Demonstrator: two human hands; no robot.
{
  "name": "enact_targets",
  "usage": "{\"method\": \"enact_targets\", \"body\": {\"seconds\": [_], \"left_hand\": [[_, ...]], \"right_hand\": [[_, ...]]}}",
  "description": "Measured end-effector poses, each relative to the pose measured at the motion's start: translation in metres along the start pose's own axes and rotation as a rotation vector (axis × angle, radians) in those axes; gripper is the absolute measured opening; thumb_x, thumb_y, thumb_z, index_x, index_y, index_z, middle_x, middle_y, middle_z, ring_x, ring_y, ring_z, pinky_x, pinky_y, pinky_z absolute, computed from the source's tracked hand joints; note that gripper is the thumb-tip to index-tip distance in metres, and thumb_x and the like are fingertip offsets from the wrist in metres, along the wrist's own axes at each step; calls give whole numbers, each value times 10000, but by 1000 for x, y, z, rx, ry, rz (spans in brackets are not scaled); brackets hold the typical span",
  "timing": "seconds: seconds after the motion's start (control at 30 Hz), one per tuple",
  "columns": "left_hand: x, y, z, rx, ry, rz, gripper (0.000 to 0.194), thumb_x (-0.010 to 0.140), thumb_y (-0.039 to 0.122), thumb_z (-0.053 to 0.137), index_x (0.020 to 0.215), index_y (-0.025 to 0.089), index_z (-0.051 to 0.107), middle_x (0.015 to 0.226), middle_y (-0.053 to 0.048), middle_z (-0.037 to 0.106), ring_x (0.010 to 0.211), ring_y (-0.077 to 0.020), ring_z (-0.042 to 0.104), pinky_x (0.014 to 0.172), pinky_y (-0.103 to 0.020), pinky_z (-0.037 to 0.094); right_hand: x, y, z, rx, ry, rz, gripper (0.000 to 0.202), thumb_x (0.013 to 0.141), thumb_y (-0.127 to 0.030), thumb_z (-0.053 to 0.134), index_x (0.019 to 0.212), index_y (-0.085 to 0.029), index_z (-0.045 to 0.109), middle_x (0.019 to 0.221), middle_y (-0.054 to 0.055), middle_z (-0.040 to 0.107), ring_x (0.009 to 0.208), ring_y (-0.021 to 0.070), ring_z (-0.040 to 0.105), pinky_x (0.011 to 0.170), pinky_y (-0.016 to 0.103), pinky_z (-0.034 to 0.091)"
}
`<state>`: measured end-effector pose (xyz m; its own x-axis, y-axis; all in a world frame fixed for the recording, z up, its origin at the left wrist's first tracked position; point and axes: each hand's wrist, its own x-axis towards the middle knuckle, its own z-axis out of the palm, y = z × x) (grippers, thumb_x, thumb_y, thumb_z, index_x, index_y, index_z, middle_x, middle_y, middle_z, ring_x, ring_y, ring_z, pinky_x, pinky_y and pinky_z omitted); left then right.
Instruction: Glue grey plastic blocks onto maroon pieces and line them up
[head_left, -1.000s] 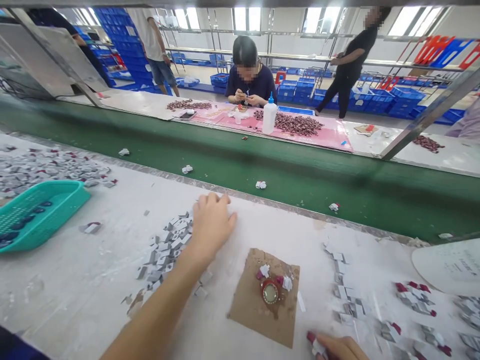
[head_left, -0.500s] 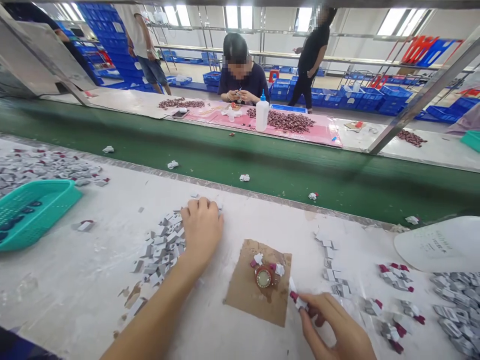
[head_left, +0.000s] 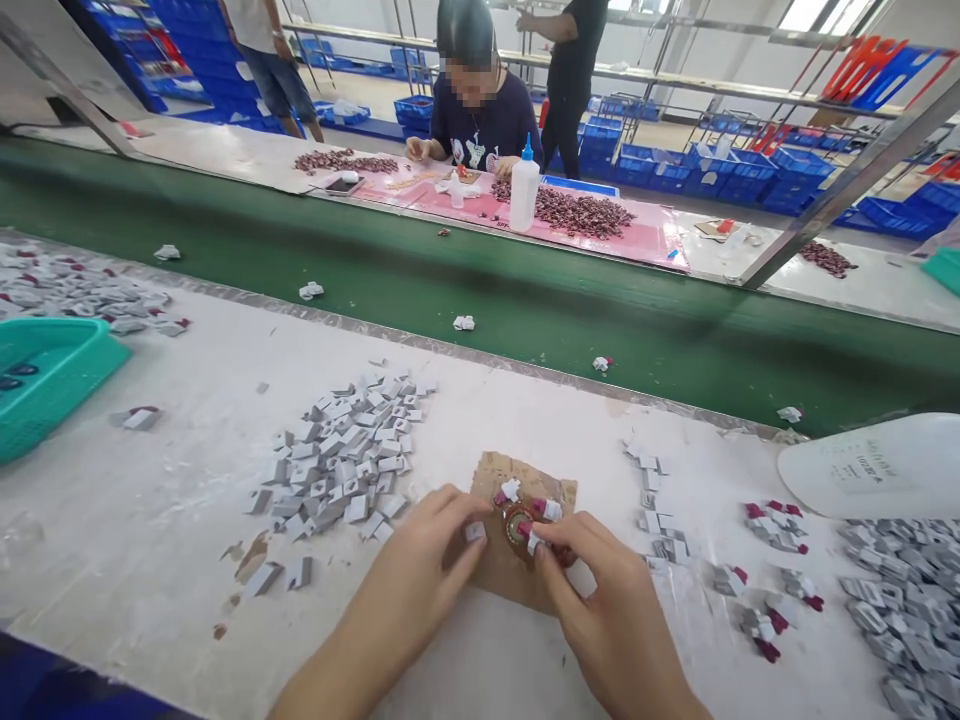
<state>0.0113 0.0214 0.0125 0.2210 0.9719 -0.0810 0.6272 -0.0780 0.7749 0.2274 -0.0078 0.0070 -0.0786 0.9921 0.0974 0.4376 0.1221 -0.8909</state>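
Note:
My left hand (head_left: 437, 548) holds a small grey block (head_left: 475, 531) between thumb and fingers at the left edge of a brown cardboard square (head_left: 499, 575). Between its thumb and fingers, my right hand (head_left: 600, 570) grips a small white and dark red piece (head_left: 532, 540) over a round, red-rimmed dish (head_left: 516, 524) on the cardboard. Two more white and red pieces, one at upper left (head_left: 510, 490) and one at right (head_left: 550, 509), lie beside the dish. A heap of grey blocks (head_left: 345, 450) spreads to the left of my hands.
A green conveyor belt (head_left: 390, 270) carrying several white pieces crosses beyond the table. At left is a teal basket (head_left: 67, 375); at right, a white container (head_left: 862, 470) and assembled pieces (head_left: 776, 525). A person (head_left: 480, 110) sits opposite, behind a glue bottle (head_left: 524, 190).
My left hand has left the grey heap and come to the cardboard with a block. The right hand has moved its piece left, over the dish. The belt pieces have shifted left in view.

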Motion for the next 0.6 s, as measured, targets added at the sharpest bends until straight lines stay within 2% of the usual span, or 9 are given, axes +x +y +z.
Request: {"method": "enact_targets", "body": {"seconds": [0.07,0.13,0.2,0.3,0.37,0.43,0.5,0.6], "left_hand": [[-5,-6,10,-14,24,-24,259,949,196,572,1120,296,739,958,-22,722,857,-236,689,751,-344,551],[-9,-11,16,-30,66,-54,158,965,228,596,1044,284,721,904,-13,706,806,-232,666,715,-340,534],[-12,-14,17,-52,89,-62,94,1000,288,616,966,281,703,898,-8,707,788,-226,656,709,-340,531],[-14,-11,12,-130,113,-43,88,1019,337,646,1002,296,721,1005,-13,745,887,-227,697,797,-348,570],[-12,-4,7,-262,136,-64,96,1019,360,672,1066,309,738,1114,-19,769,1026,-235,736,912,-354,600],[-7,8,2,-452,109,-127,122,1007,394,713,1090,313,751,1129,-18,791,1057,-231,768,937,-342,625],[0,21,-1,-635,37,-184,149,975,413,771,1073,300,773,996,-11,815,920,-216,796,853,-320,654],[12,40,-1,-802,-26,-182,157,915,375,839,1026,266,813,845,-12,826,758,-207,786,758,-323,668]], "right_hand": [[1,0,-2,-9,-13,0,232,1079,-213,566,1057,-273,789,902,25,734,771,202,706,705,302,546],[0,0,-2,4,-11,-3,224,1081,-209,563,1039,-270,774,921,26,748,792,202,717,722,303,547],[-1,0,-1,24,2,-8,212,1078,-207,573,1014,-269,765,926,24,759,807,200,726,737,301,550],[-1,-3,-3,76,6,16,204,1071,-227,601,990,-274,782,924,26,772,830,206,736,741,300,556],[0,-6,-6,150,4,83,179,1061,-268,651,998,-287,818,936,34,790,861,219,743,759,305,576],[4,-9,-10,303,9,182,135,1040,-337,721,1026,-293,848,981,50,822,919,240,766,814,324,611],[8,-12,-14,525,14,282,155,1005,-416,788,1048,-283,856,1010,68,849,947,261,795,875,365,639],[14,-13,-16,788,52,352,235,942,-491,857,1027,-272,843,998,78,865,933,282,814,878,422,661]]}}
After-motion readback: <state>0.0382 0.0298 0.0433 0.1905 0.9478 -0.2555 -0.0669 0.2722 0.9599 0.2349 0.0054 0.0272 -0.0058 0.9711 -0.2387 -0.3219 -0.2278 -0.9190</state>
